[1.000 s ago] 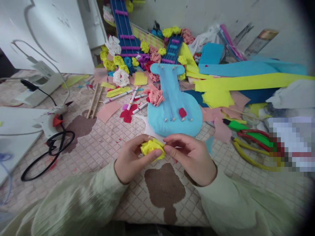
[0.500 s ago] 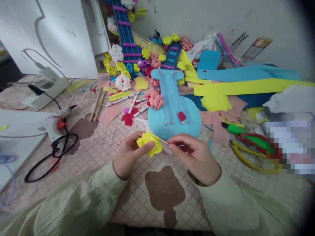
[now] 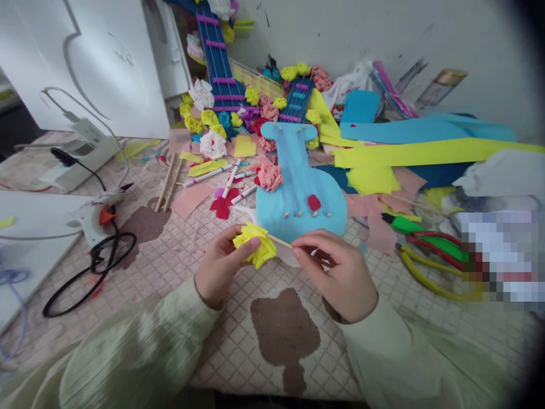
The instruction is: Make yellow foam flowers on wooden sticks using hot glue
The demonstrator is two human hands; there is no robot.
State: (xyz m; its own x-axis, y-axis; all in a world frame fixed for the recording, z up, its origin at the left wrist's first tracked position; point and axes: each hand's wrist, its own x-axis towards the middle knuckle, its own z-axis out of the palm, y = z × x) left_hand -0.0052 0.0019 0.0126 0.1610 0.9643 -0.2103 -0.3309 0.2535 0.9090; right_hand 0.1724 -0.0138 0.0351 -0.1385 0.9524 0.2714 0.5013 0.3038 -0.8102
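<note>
My left hand (image 3: 223, 262) is closed on a folded yellow paper flower (image 3: 260, 250), its thumb pressed on the near petals. In my right hand (image 3: 336, 270), thumb and fingers pinch the end of a thin wooden stick (image 3: 281, 241). The stick's other end meets the flower's upper right side; whether it goes inside is hidden. Just beyond both hands lies a light blue guitar-shaped paper cutout (image 3: 272, 210) with strings and a small red patch (image 3: 314, 202). A pink paper flower (image 3: 269, 176) rests against its left edge.
A glue gun (image 3: 96, 218) with a black cable lies left, near a white power strip (image 3: 80, 153). Wooden sticks (image 3: 168, 183) and several markers (image 3: 231, 179) lie beyond my left hand. Green-handled pliers (image 3: 404, 224) and yellow paper strips (image 3: 409, 152) are at right. Dark blue paper guitars (image 3: 221, 68) stand behind.
My left hand and the yellow flower have shifted slightly left and up. More of the stick shows between the flower and my right fingers.
</note>
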